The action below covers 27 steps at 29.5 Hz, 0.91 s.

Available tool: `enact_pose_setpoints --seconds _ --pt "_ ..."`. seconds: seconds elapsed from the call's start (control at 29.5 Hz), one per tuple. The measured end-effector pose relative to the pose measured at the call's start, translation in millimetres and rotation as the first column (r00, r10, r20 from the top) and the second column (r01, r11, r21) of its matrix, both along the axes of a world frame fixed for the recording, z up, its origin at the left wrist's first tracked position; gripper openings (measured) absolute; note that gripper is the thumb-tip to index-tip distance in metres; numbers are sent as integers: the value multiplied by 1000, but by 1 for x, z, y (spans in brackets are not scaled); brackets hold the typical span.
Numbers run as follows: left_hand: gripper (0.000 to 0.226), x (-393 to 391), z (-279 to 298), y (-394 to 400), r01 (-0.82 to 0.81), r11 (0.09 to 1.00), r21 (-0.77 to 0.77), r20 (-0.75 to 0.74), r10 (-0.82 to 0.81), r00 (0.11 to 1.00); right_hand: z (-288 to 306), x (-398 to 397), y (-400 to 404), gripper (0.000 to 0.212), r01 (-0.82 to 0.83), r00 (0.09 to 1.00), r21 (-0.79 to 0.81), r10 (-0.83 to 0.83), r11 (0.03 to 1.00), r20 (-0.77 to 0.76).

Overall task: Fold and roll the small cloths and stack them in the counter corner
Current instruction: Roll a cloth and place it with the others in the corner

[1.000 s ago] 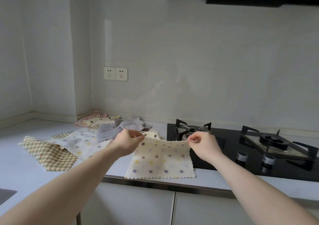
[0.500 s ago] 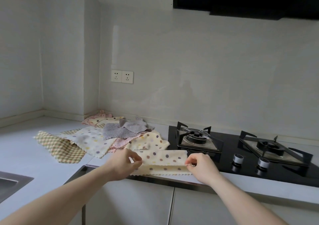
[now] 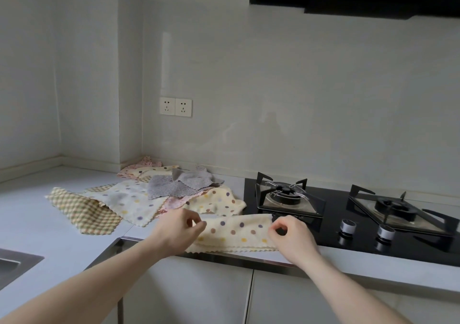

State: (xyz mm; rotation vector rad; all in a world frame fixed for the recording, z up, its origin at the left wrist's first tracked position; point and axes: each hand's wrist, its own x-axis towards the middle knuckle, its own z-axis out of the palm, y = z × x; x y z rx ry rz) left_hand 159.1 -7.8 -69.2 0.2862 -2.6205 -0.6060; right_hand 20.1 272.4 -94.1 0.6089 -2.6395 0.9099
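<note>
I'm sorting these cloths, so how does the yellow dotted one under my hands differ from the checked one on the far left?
The yellow dotted cloth is folded into a narrow band, with coloured dots; the checked cloth lies open and untouched, in a green-tan check. The dotted one sits at the counter's front edge, the checked one further left. Both have zigzag edges.

1. Two bare forearms enter from the bottom edge of the frame, one from the lower left corner, one from the lower right
2. No sleeve covers either forearm within the frame
3. The left hand [image 3: 178,231] sits left of centre, with no glove, ring or watch showing
4. The right hand [image 3: 292,236] sits just right of centre, equally unadorned, wrist bare
</note>
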Motion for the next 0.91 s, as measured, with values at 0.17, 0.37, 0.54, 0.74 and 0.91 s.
enact_pose_setpoints --seconds 0.17,0.37,0.54,0.74,0.91 --pt "30 -27 2 11 93 994 -55 0 -93 996 -4 -12 -19 40 -65 998 54 66 996 -23" --pt "60 -47 -14 38 287 926 -247 256 -223 941 -20 -18 -35 54 -105 994 214 105 971 13" --pt "69 -46 -37 45 348 908 -235 402 -235 885 -24 -20 -35 60 -87 994 295 65 951 82" --pt "72 -46 -52 50 280 923 -263 362 -174 916 -25 -21 -37 73 -33 992 403 -20 914 125" --pt "67 -48 -38 51 294 933 -206 394 -196 898 -25 -21 -39 82 43 987 279 -85 959 139"
